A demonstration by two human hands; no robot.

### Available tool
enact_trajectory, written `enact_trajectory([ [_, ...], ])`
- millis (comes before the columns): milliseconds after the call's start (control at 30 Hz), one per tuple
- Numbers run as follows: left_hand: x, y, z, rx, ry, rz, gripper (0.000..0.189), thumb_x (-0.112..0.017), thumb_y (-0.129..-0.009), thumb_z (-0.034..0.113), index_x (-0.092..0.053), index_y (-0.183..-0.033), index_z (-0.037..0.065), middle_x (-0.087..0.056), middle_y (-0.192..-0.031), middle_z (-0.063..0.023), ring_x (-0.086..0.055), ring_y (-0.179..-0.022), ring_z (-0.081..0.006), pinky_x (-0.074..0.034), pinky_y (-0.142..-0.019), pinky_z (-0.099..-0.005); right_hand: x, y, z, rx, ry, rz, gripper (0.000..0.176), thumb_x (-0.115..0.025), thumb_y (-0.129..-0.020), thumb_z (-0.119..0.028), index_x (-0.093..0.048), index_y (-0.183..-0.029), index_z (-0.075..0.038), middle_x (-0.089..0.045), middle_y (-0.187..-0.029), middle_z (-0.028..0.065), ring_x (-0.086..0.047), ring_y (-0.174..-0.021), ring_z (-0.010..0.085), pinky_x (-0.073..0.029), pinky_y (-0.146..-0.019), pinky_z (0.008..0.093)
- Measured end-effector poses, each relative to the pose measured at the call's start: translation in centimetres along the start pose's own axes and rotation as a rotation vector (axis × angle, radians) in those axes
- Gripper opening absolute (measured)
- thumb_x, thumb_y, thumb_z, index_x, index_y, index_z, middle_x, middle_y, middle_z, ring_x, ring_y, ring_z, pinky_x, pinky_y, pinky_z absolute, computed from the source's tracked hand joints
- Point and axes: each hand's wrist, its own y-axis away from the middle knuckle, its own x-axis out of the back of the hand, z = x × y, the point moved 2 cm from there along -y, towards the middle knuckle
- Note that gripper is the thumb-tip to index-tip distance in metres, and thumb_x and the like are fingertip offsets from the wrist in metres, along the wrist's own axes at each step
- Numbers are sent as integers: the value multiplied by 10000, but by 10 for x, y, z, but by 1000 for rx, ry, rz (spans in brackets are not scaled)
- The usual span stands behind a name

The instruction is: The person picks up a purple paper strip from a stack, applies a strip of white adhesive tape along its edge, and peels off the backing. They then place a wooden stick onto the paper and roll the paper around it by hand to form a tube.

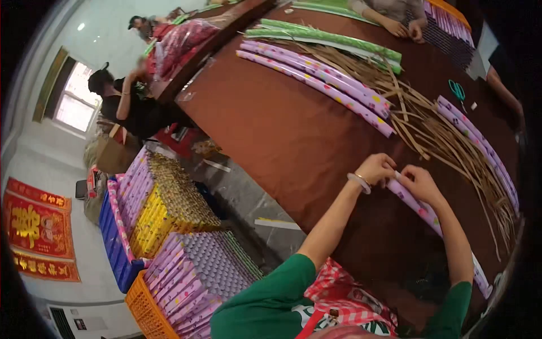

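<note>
A long, thin purple roll with a printed pattern (415, 204) lies slantwise across the brown table, its far end between my two hands. Fingers of my left hand (377, 169), with a bangle on the wrist, pinch that end from the left. On the other side, my right hand (419, 183) is closed at the tip, thumb and fingers pressed together. My right forearm hides part of the roll, whose lower end reaches toward the table's right edge. A small whitish bit shows at the tip, too small to make out.
Brown paper strips (435, 138) lie beyond my hands, with purple rolls (322, 79), green rolls (333, 42) and teal scissors (457, 90) around them. An orange crate (144, 305) and a blue crate (116, 243) of rolls stand left. Other people work around the table.
</note>
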Motion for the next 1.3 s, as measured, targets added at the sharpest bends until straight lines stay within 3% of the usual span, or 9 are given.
enact_trajectory([
  [67, -1, 5, 9, -2, -96, 33, 349, -634, -723, 108, -507, -1007, -49, -618, -724, -79, -554, -470, -114, -341, -350, -219, 1, 3, -8, 5, -18, -9, 173, -601, -796, -173, -560, -791, -5, -530, -621, 59, -483, -568, 113, -399, -527, 277],
  [133, -2, 6, 11, 14, -117, 40, 346, -633, -720, 106, -505, -1001, -50, -614, -702, -76, -547, -462, -110, -334, -346, -219, -1, 2, -6, 40, 2, 6, 211, -601, -804, -197, -562, -796, 10, -551, -638, 99, -508, -568, 153, -412, -539, 309],
  [467, 0, 1, -5, -55, -108, 8, 352, -647, -718, 107, -495, -998, -44, -600, -729, -74, -550, -489, -110, -367, -379, -219, -10, 4, -5, -4, -6, 51, 222, -579, -821, -199, -520, -810, 16, -552, -714, 128, -505, -620, 190, -410, -588, 322],
  [600, -1, 1, -2, -31, -133, 6, 332, -651, -738, 137, -502, -983, -31, -601, -743, -75, -544, -481, -114, -378, -382, -226, -14, 1, 6, -36, -94, 133, 178, -562, -800, -156, -518, -800, 17, -542, -697, 107, -492, -630, 161, -406, -589, 304],
  [767, -8, -4, -9, -141, -169, 60, 352, -665, -760, 208, -515, -978, -24, -580, -741, -69, -515, -500, -100, -409, -420, -233, -14, -1, 10, -27, -140, 174, 149, -556, -790, -135, -532, -794, 12, -539, -677, 69, -483, -629, 125, -403, -580, 286],
  [1100, -10, 5, 1, -52, -116, 143, 338, -664, -737, 151, -527, -987, -31, -564, -724, -59, -492, -506, -96, -405, -430, -244, -9, -5, 20, -13, -161, 70, 162, -572, -792, -155, -554, -804, 6, -540, -668, 42, -478, -614, 106, -402, -566, 269],
  [1200, -8, 0, -6, -110, -42, 107, 295, -635, -734, 105, -529, -974, -30, -567, -703, -54, -489, -491, -101, -397, -425, -233, -10, -12, 34, -4, -157, 22, 180, -573, -792, -176, -569, -820, 1, -544, -688, 30, -478, -635, 99, -408, -585, 262],
  [1267, -10, -2, -10, -160, -31, 188, 276, -619, -741, 85, -533, -975, -34, -588, -703, -64, -498, -476, -103, -396, -419, -235, -9, -10, 26, -77, -246, -7, 148, -574, -816, -169, -557, -788, -25, -512, -683, -34, -450, -633, 48, -393, -569, 210],
  [1300, -7, 2, -6, -173, 0, 121, 310, -629, -733, 86, -528, -993, -49, -603, -729, -77, -509, -489, -106, -394, -417, -233, -4, -6, 18, -60, -268, -48, 144, -572, -823, -179, -568, -816, -35, -519, -709, -31, -457, -653, 45, -392, -584, 202],
])
